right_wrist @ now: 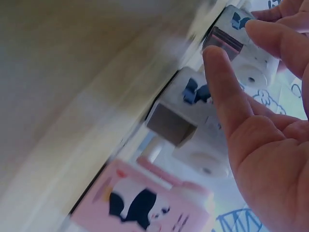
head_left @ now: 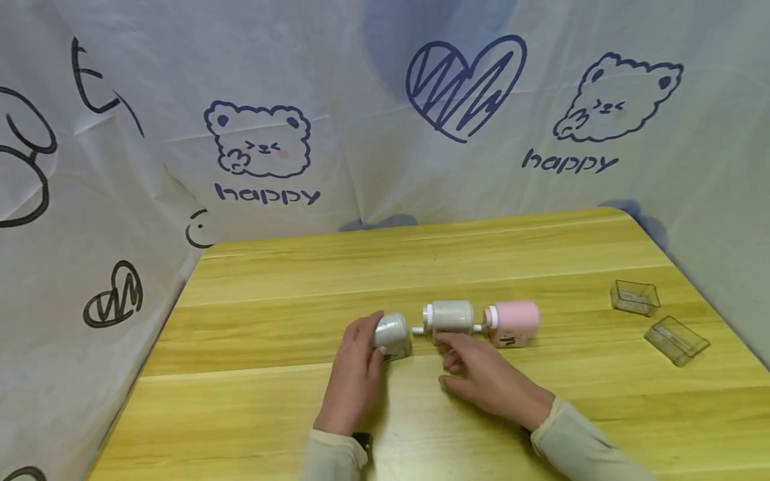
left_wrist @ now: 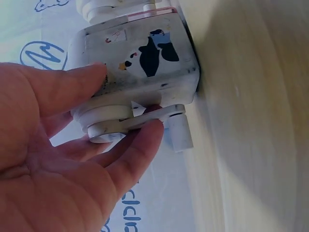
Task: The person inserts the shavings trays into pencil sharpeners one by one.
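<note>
Three hand-crank pencil sharpeners lie in a row on the table. My left hand point(head_left: 353, 377) grips the grey-white sharpener point(head_left: 394, 336) at the row's left end. In the left wrist view its thumb lies over the panda-printed side, and fingers curl by the white crank point(left_wrist: 157, 115). My right hand point(head_left: 488, 375) is just in front of the middle grey-white sharpener point(head_left: 455, 314), its fingers loosely bent and holding nothing. A square hollow shows in that sharpener's end in the right wrist view. The pink sharpener point(head_left: 517, 323), also panda-printed, lies to the right.
Two see-through shavings drawers, one farther back point(head_left: 635, 298) and one nearer point(head_left: 677, 341), lie near the right edge of the wood-grain table point(head_left: 271, 300). White cloth point(head_left: 361, 120) with drawn bears and hearts hangs behind and at the sides.
</note>
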`<move>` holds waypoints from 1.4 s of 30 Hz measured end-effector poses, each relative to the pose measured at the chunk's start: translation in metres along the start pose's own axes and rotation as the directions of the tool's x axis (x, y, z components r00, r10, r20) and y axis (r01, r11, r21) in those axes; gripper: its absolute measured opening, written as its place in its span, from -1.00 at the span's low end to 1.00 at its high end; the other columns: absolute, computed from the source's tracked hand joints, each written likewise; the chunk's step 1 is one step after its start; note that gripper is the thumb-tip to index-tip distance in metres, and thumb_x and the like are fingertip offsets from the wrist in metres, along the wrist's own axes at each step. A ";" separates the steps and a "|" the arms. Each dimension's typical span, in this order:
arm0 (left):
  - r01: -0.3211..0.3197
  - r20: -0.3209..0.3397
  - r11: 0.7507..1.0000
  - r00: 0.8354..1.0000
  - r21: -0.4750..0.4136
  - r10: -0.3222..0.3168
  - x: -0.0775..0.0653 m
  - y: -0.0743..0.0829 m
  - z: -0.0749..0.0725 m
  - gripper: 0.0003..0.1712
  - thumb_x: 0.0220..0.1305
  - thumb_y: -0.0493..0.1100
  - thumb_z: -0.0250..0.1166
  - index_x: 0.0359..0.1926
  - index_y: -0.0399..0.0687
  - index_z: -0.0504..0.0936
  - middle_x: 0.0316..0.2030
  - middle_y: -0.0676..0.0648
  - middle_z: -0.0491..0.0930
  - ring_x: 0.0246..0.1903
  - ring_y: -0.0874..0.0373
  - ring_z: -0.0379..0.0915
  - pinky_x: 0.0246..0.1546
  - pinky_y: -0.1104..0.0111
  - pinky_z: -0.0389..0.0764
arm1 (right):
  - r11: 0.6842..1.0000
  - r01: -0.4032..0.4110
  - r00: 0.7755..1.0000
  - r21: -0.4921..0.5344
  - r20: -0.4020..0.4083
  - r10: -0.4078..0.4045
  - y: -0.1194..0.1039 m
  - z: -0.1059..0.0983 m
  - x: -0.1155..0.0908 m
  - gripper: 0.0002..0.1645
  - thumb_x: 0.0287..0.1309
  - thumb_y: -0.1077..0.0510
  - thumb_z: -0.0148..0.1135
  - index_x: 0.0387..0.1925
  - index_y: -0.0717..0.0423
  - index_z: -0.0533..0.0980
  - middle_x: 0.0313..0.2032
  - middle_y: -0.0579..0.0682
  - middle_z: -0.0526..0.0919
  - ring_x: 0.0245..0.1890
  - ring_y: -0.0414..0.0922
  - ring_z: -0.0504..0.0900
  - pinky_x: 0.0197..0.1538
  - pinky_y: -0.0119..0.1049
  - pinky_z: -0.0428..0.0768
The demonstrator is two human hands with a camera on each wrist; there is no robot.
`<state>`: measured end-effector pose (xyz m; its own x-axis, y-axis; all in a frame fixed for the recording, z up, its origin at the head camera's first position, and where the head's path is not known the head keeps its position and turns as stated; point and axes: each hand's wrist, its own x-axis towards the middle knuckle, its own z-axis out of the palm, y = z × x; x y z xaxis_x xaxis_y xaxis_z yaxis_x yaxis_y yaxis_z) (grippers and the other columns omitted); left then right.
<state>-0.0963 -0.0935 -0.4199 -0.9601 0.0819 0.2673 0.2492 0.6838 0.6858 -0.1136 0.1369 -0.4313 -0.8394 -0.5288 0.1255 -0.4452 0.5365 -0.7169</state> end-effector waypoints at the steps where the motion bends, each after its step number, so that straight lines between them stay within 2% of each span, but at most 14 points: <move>1: 0.003 0.000 1.000 1.000 -0.002 -0.003 0.001 -0.001 0.000 -0.42 0.31 -0.29 0.15 0.34 -0.01 0.32 0.18 -0.16 0.37 0.15 -0.05 0.36 0.15 0.12 0.39 | 1.000 -0.005 1.000 -0.005 0.003 0.005 0.001 -0.002 -0.002 -0.33 0.06 0.18 0.35 0.20 0.26 0.36 -0.04 0.08 0.55 -0.17 -0.16 0.58 -0.08 -0.33 0.56; 9: -0.013 0.028 1.000 1.000 0.016 0.012 0.004 -0.004 0.002 -0.37 0.33 -0.30 0.13 0.40 0.02 0.25 0.28 -0.23 0.28 0.22 -0.16 0.28 0.19 0.03 0.34 | 0.998 -0.055 0.994 0.003 0.095 0.055 0.009 -0.026 -0.018 -0.49 0.14 0.04 0.32 0.08 0.16 0.47 -0.10 -0.04 0.57 -0.23 -0.22 0.53 -0.20 -0.28 0.55; 15: 0.044 0.071 0.999 0.996 0.014 -0.045 0.003 -0.004 0.003 -0.32 0.36 -0.26 0.11 0.45 0.08 0.16 0.39 -0.25 0.13 0.30 -0.22 0.15 0.24 -0.01 0.26 | 0.999 -0.041 0.990 -0.001 0.136 0.040 0.013 -0.054 -0.032 -0.58 0.15 -0.07 0.29 -0.04 0.08 0.53 -0.17 -0.06 0.59 -0.34 -0.30 0.51 -0.30 -0.32 0.54; 19: 0.085 0.056 0.996 0.995 0.030 -0.087 0.001 0.000 -0.001 -0.25 0.33 -0.18 0.18 0.47 0.11 0.11 0.44 -0.23 0.03 0.31 -0.28 0.09 0.24 -0.07 0.23 | 0.996 -0.081 0.994 -0.023 0.065 0.083 0.012 -0.083 -0.043 -0.59 0.19 -0.17 0.23 -0.05 -0.02 0.55 -0.22 -0.15 0.59 -0.37 -0.30 0.52 -0.34 -0.32 0.54; 21: 0.084 0.000 0.996 0.996 0.044 -0.084 0.000 0.003 -0.004 -0.23 0.29 -0.15 0.22 0.46 0.08 0.13 0.43 -0.24 0.03 0.29 -0.27 0.10 0.22 -0.08 0.25 | 0.989 -0.136 0.991 -0.062 -0.021 0.135 0.013 -0.099 -0.051 -0.60 0.20 -0.18 0.21 -0.05 -0.06 0.56 -0.26 -0.18 0.60 -0.39 -0.29 0.53 -0.36 -0.31 0.54; 23: 0.052 -0.084 0.997 0.995 0.052 -0.047 -0.001 0.007 -0.007 -0.25 0.27 -0.14 0.25 0.43 0.02 0.19 0.40 -0.25 0.11 0.26 -0.24 0.14 0.18 -0.07 0.29 | 0.972 -0.206 0.974 -0.116 -0.123 0.192 0.017 -0.114 -0.058 -0.58 0.21 -0.19 0.20 -0.03 -0.05 0.55 -0.28 -0.19 0.60 -0.39 -0.28 0.52 -0.38 -0.30 0.53; 27: -0.053 -0.244 0.999 0.968 0.000 0.052 -0.001 0.016 -0.008 -0.41 0.27 -0.14 0.26 0.31 -0.01 0.36 0.20 -0.16 0.38 0.08 -0.02 0.36 -0.05 0.11 0.50 | 0.909 -0.346 0.905 -0.231 -0.339 0.258 0.036 -0.142 -0.073 -0.52 0.22 -0.20 0.18 -0.02 0.05 0.53 -0.30 -0.10 0.56 -0.43 -0.20 0.47 -0.45 -0.27 0.45; 29: -0.134 -0.287 0.990 0.951 -0.049 0.115 0.000 0.020 -0.005 -0.51 0.27 -0.16 0.25 0.22 -0.02 0.44 0.05 -0.13 0.48 -0.06 0.07 0.45 -0.20 0.20 0.56 | 0.868 -0.432 0.855 -0.244 -0.418 0.308 0.047 -0.153 -0.079 -0.42 0.24 -0.23 0.14 0.03 0.15 0.49 -0.28 0.00 0.53 -0.39 -0.09 0.45 -0.42 -0.18 0.43; 31: -0.199 -0.291 0.974 0.943 -0.108 0.160 0.000 0.024 -0.001 -0.60 0.28 -0.17 0.24 0.14 -0.02 0.49 -0.06 -0.09 0.53 -0.20 0.15 0.49 -0.35 0.27 0.56 | 0.813 -0.532 0.793 -0.237 -0.475 0.381 0.058 -0.161 -0.084 -0.28 0.24 -0.27 0.10 0.12 0.25 0.42 -0.21 0.16 0.48 -0.31 0.06 0.42 -0.35 -0.05 0.42; 33: -0.236 -0.259 0.958 0.947 -0.160 0.190 -0.001 0.028 0.003 -0.65 0.29 -0.16 0.23 0.10 -0.02 0.51 -0.12 -0.06 0.56 -0.26 0.21 0.49 -0.37 0.31 0.56 | 0.755 -0.622 0.732 -0.210 -0.500 0.464 0.068 -0.167 -0.089 -0.13 0.25 -0.28 0.08 0.25 0.37 0.27 -0.04 0.37 0.41 -0.09 0.29 0.37 -0.12 0.18 0.39; 36: -0.228 -0.157 0.951 0.968 -0.210 0.197 -0.002 0.032 0.009 -0.69 0.28 -0.15 0.24 0.05 -0.01 0.54 -0.18 0.03 0.57 -0.30 0.28 0.48 -0.38 0.34 0.56 | 0.649 -0.728 0.661 -0.221 -0.475 0.580 0.083 -0.174 -0.098 0.13 0.17 -0.32 0.14 0.32 0.54 0.01 0.15 0.62 0.14 0.12 0.51 0.09 0.11 0.39 0.09; 38: -0.206 -0.079 0.955 0.978 -0.214 0.194 -0.003 0.033 0.013 -0.71 0.28 -0.14 0.24 0.02 0.00 0.54 -0.19 0.08 0.56 -0.32 0.30 0.47 -0.38 0.36 0.55 | 0.582 -0.775 0.624 -0.246 -0.441 0.645 0.092 -0.177 -0.103 0.29 0.08 -0.36 0.20 0.31 0.61 -0.12 0.17 0.70 -0.02 0.18 0.58 -0.09 0.14 0.44 -0.07; 41: -0.184 0.020 0.962 0.981 -0.204 0.191 -0.004 0.034 0.016 -0.74 0.29 -0.12 0.23 -0.01 0.00 0.56 -0.20 0.11 0.56 -0.34 0.32 0.45 -0.39 0.36 0.54 | 0.489 -0.821 0.570 -0.294 -0.399 0.718 0.103 -0.180 -0.109 0.45 -0.06 -0.42 0.27 0.28 0.67 -0.19 0.14 0.77 -0.13 0.16 0.61 -0.13 0.12 0.41 -0.04; 42: -0.180 0.043 0.963 0.980 -0.200 0.193 -0.004 0.034 0.017 -0.75 0.30 -0.11 0.23 -0.01 0.01 0.56 -0.19 0.11 0.56 -0.34 0.32 0.45 -0.39 0.36 0.54 | 0.474 -0.829 0.558 -0.296 -0.387 0.734 0.106 -0.181 -0.110 0.48 -0.09 -0.44 0.28 0.27 0.68 -0.19 0.14 0.77 -0.14 0.16 0.61 -0.14 0.12 0.40 -0.02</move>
<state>-0.0857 -0.0580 -0.4092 -0.8987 0.2429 0.3651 0.4385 0.4988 0.7476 -0.1254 0.3711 -0.3970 -0.9157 0.3534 -0.1911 0.3929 0.8874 -0.2413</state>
